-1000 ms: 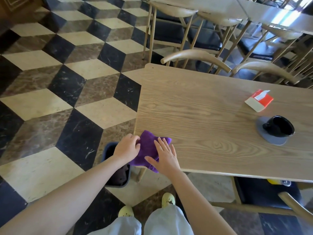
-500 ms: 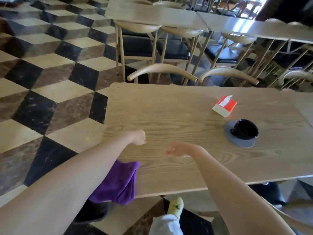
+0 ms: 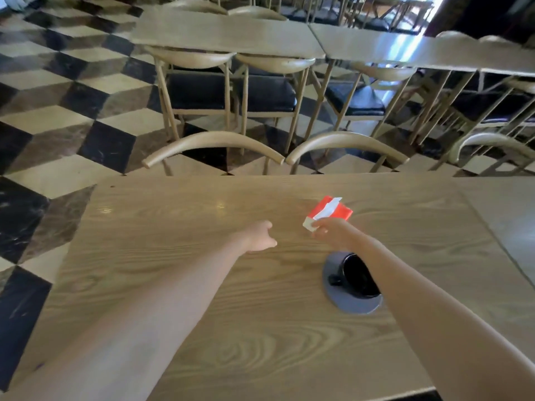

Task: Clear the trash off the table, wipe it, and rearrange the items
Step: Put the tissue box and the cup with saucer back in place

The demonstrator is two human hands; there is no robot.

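On a light-grained rectangular wooden bench in a dining room with a black, cream and brown marble-patterned floor, a person reaches forward with both bare arms. The right hand meets the near corner of a small red-and-white tissue box, a white tissue standing out of its top; its fingers touch the box's white end, though blur hides whether they are clamped on it. The left hand hovers just beside, to the left, its fingers curled together into a loose fist holding nothing. Near the right forearm, toward the person, a black ceramic cup sits on a round grey saucer, the arm crossing over part of both. The box lies toward the far-right part of the bench, near but not at the far edge. The left half of the bench is bare wood, and the near stretch between the arms is open as well. Two curved light-wood chair backs press close against the far edge, with more wooden chairs with black seat cushions and another row of pale wooden tables beyond them. A second pale tabletop adjoins the bench on the right.
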